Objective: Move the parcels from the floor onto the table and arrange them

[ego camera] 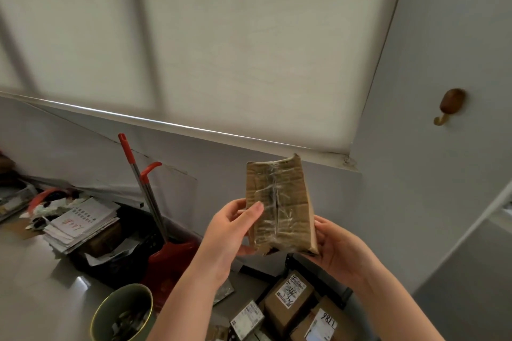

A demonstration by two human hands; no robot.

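In mid-air before a pale wall, a small taped cardboard parcel [279, 207] is being held upright by both hands. The left hand [232, 227] is gripping its left edge, thumb across the front, and the right hand [338, 246] is cupping its lower right corner. Beneath them, labelled parcels [288, 302] are lying, apparently on the floor.

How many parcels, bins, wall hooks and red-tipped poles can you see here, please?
Parcel, held by left hand and right hand: 1
Labelled parcels on the floor: 3, others cut off
Bin: 1
Wall hook: 1
Red-tipped poles: 2
Total: 8
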